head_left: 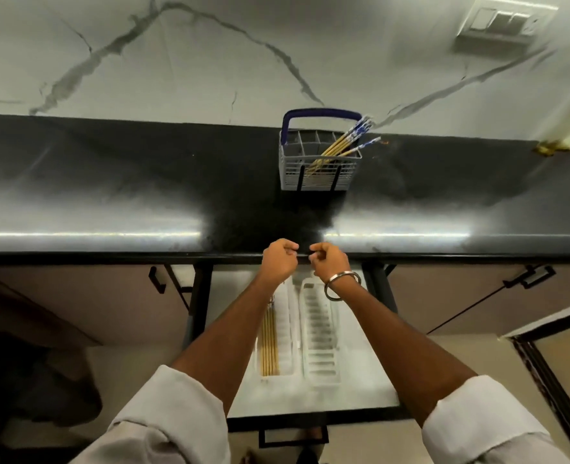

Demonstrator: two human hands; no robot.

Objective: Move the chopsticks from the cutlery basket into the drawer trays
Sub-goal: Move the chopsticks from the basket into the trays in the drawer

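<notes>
A grey cutlery basket (317,174) with a blue handle stands on the black counter (143,182), right of centre. Several yellow chopsticks with blue-and-white tops (342,145) lean to the right in it. Below the counter an open drawer (310,401) holds two white trays. The left tray (285,371) has several yellow chopsticks (269,343) lying lengthwise in it. The right tray (320,329) is ribbed and bare. My left hand (278,261) and my right hand (330,262) hover close together at the counter's front edge, fingers curled, with nothing visible in them.
A switch plate (504,23) sits on the marble wall at the top right. Black cabinet handles (156,279) (528,276) flank the drawer, and the drawer's own handle (293,437) is at the bottom. A small yellowish object (551,147) lies at the counter's back right.
</notes>
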